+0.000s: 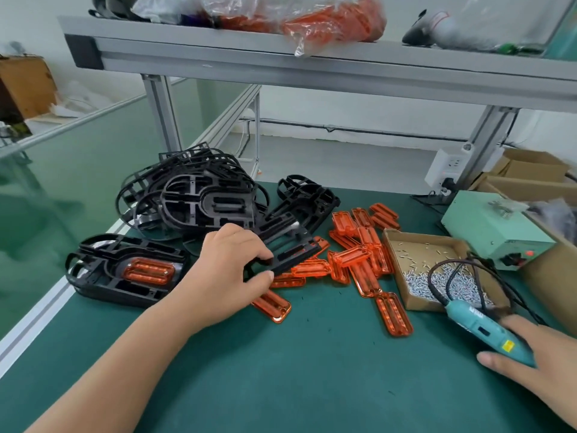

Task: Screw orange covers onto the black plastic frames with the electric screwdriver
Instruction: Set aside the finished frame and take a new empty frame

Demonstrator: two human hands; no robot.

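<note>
My left hand (229, 267) grips the near edge of a black plastic frame (288, 242) that lies tilted over the scattered orange covers (359, 260). A pile of black frames (199, 198) sits behind it. At the left, a black frame with an orange cover fitted (146, 271) lies flat on the green mat. My right hand (537, 364) holds the teal electric screwdriver (480, 329) low at the right, its cord end pointing toward the screw box.
A cardboard tray of small silver screws (437, 270) sits right of the covers. A pale green power supply box (496, 229) stands at the far right. An aluminium shelf (312, 64) with plastic bags of parts hangs overhead. The table's left edge (40, 310) runs diagonally.
</note>
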